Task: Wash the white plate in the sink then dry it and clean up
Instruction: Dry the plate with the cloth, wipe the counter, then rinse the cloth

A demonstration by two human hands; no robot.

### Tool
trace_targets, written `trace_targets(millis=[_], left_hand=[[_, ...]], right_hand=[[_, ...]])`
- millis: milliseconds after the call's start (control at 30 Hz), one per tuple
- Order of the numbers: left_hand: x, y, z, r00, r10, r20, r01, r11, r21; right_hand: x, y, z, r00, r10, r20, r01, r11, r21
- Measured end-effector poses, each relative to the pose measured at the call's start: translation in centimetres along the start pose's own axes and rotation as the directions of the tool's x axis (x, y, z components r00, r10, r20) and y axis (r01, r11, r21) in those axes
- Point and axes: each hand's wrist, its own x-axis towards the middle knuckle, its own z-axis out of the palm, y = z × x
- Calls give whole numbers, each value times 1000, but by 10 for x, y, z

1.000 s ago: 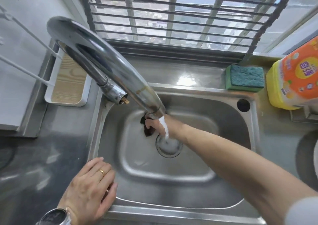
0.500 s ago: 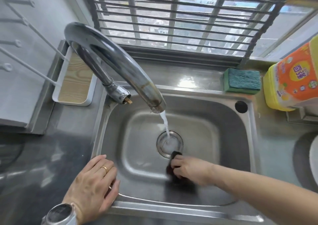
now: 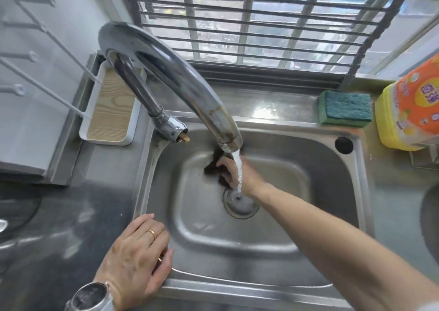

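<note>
My right hand (image 3: 240, 175) grips a dark cloth (image 3: 213, 165) pressed against the far floor of the steel sink (image 3: 320, 168), just left of the drain (image 3: 241, 203). Water runs from the chrome faucet (image 3: 180, 82) over my right hand into the drain. My left hand (image 3: 137, 256) rests flat on the sink's front-left rim, fingers relaxed, a ring on one finger and a watch at the wrist. The white plate shows only as a blurred sliver at the right edge (image 3: 431, 220), if that is it.
A green sponge (image 3: 344, 107) lies on the ledge behind the sink. A yellow and orange detergent bottle (image 3: 408, 111) stands at the right. A white tray with a wood-grain base (image 3: 111, 111) sits left of the faucet, under white rack rods. Barred window behind.
My right hand has carried the dark cloth from the near side of the drain back to the far side, under the running water. My left hand has stayed on the rim.
</note>
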Motion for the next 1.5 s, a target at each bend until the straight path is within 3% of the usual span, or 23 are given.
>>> trace_targets(millis=[67, 133, 267, 433, 567, 600, 667, 733, 767, 833, 867, 933, 1000, 1033, 1067, 1100, 1233, 1333, 1433, 1500], left_hand=[[1, -1, 0, 1000, 8, -5, -8, 1000, 8], [1, -1, 2, 1000, 19, -16, -19, 1000, 11], [1, -2, 3, 999, 16, -31, -16, 1000, -5], [1, -2, 3, 999, 14, -29, -15, 999, -32], [1, -3, 3, 999, 14, -32, -15, 1000, -18], [1, -2, 3, 1000, 12, -27, -12, 1000, -8], [3, -3, 4, 1000, -6, -26, 6, 1000, -3], [8, 5, 5, 996, -86, -16, 85, 995, -49], [12, 14, 7, 987, -162, -4, 160, 982, -103], [32, 40, 7, 904, -391, 175, 428, 848, -313], [47, 54, 7, 800, -506, 323, 600, 674, -431], [82, 74, 17, 548, -609, 573, 802, 187, -568], [121, 89, 25, 389, -538, 748, 741, -300, -601], [137, 95, 30, 367, -483, 795, 641, -488, -592], [148, 100, 37, 355, -458, 815, 557, -597, -577], [156, 104, 46, 350, -479, 805, 514, -621, -592], [164, 110, 65, 292, -627, 722, 553, -505, -663], [165, 110, 65, 302, -605, 736, 548, -522, -654], [163, 103, 58, 343, -603, 720, 555, -488, -674], [157, 92, 50, 374, -665, 647, 612, -348, -711]], right_hand=[[6, -34, 29, 999, -34, 9, 33, 992, 123], [-4, -58, 55, 984, -163, 67, 154, 980, 124], [-57, -60, 74, 803, -489, 340, 522, 853, -8], [-87, -8, 24, 724, -450, 523, 623, 752, -215], [-91, -3, 23, 705, -547, 451, 689, 681, -250], [-92, -7, 24, 711, -551, 437, 680, 696, -230], [-91, -21, 16, 794, -491, 359, 565, 814, -135], [-93, -31, 3, 934, -290, 207, 279, 957, 85], [-96, -35, -3, 985, -127, 119, 100, 972, 215], [-100, -41, -16, 967, 244, 67, -244, 832, 498], [-102, -44, -25, 914, 391, 105, -359, 662, 657], [-102, -49, -37, 812, 542, 216, -386, 222, 895], [-99, -55, -49, 767, 540, 348, -298, -180, 937], [-97, -58, -53, 758, 515, 402, -276, -305, 911], [-94, -61, -54, 738, 505, 447, -286, -366, 886], [-90, -62, -54, 712, 519, 473, -310, -372, 875], [-65, -63, -39, 572, 697, 433, -407, -217, 887], [-49, -60, -26, 527, 773, 354, -409, -134, 903], [-42, -61, -18, 548, 747, 375, -373, -183, 910], [-41, -66, -18, 591, 651, 475, -355, -319, 879]])
